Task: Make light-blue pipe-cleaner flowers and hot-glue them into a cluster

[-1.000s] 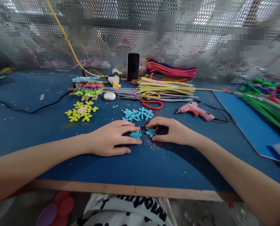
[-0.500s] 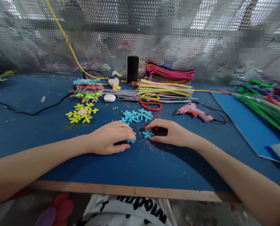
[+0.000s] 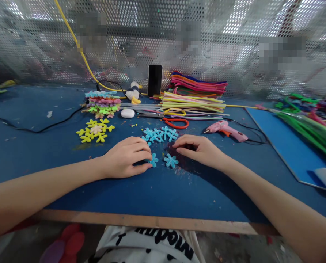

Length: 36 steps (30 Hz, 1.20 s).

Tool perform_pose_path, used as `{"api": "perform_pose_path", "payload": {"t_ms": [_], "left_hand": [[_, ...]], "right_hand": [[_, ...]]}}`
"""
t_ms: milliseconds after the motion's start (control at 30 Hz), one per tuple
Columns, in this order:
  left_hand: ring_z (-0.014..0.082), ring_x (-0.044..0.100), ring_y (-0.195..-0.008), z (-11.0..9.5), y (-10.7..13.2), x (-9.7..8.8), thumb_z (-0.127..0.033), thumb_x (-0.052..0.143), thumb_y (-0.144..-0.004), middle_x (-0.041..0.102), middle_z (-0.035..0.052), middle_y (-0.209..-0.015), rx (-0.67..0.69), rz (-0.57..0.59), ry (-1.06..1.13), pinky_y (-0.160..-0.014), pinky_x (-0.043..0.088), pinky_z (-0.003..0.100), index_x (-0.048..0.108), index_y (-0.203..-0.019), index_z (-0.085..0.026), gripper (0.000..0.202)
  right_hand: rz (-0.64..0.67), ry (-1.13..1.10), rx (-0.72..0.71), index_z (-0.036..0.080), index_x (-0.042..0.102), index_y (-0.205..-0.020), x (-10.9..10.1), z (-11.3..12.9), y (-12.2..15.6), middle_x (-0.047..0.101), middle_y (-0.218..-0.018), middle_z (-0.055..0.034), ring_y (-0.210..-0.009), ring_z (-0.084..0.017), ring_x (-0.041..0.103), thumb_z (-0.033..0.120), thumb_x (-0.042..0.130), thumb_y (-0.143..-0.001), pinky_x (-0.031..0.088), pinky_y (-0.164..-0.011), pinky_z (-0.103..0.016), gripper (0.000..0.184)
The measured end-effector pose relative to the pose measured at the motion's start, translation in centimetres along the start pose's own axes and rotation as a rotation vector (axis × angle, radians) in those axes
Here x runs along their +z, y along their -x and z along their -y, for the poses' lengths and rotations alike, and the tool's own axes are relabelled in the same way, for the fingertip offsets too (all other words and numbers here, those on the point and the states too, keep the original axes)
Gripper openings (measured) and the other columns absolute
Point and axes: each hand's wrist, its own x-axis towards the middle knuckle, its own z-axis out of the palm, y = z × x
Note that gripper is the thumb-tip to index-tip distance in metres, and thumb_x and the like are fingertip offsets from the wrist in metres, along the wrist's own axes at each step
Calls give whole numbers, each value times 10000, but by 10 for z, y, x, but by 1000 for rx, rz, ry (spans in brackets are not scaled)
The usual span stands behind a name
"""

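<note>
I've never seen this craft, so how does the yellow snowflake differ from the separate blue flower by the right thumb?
The yellow snowflake is larger than the blue flower. The snowflake has branching arms around a pale centre; the flower has simple petals, blue throughout. Both lie on the blue table.

A: Right hand (image 3: 200, 149)?
B: Off its blue flower (image 3: 171, 160) now, fingers (image 3: 181, 140) drawn closer together. Flower's nearer desk (image 3: 152, 193) front.
A: Left hand (image 3: 128, 157)?
B: Moved left, along with its blue flower (image 3: 154, 160); that's less covered than half a second ago.
</note>
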Motion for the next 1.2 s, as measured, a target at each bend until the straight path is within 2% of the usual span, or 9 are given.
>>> {"api": "perform_pose_path", "payload": {"t_ms": [133,333,433,567,700,900,1067,1200], "left_hand": [[200,689,-983,-1,0,-3,-254,624,-947,778,31,-965,106,-32,10,-922,523,350,732,-994,-247,118],[228,703,-966,1,1,-2,-258,601,-965,793,62,-986,204,53,12,-866,550,359,755,-1046,-226,177],[222,710,-946,0,1,-1,-255,579,-975,793,65,-1012,186,66,-7,-867,552,362,753,-1058,-224,196],[217,710,-934,-3,1,0,-231,588,-962,785,63,-980,155,19,-40,-861,545,359,742,-1012,-212,163],[226,698,-936,-3,1,2,-249,587,-963,773,69,-933,78,-47,-85,-872,537,369,725,-943,-177,156],[208,645,-820,0,1,-1,-246,437,-1014,717,94,-880,-78,-20,-81,-789,521,359,692,-836,-153,326],[215,650,-871,1,0,-6,-248,409,-1018,713,103,-928,63,10,32,-818,525,361,699,-962,-148,311],[233,669,-933,0,-2,-6,-308,474,-1017,736,107,-1033,175,63,23,-845,532,373,711,-1076,-172,280]], "right_hand": [[30,0,-86,232,783,-991,1,1,1,746,-991,-65,-914,-209,692,434,732,-858,540,-852,-342,246],[117,101,-215,260,793,-1061,5,3,1,721,-994,-65,-921,-191,670,408,743,-871,528,-874,-327,246],[125,155,-250,255,778,-1105,4,4,2,721,-1032,-75,-955,-199,667,392,719,-894,521,-894,-338,258],[164,187,-279,249,742,-1147,1,6,4,705,-1104,-84,-1023,-221,661,401,751,-863,507,-957,-370,323],[163,225,-291,234,733,-1093,2,7,4,698,-1083,-84,-1017,-219,661,374,722,-889,505,-943,-363,247],[124,315,-300,226,728,-1018,14,16,7,709,-1026,-77,-988,-216,644,399,692,-924,462,-896,-370,201],[108,363,-315,213,739,-1027,15,19,10,716,-991,-70,-999,-240,594,490,758,-850,421,-918,-408,330],[100,357,-318,214,752,-968,12,17,9,721,-958,-59,-976,-231,576,457,781,-836,418,-920,-409,278]]}}
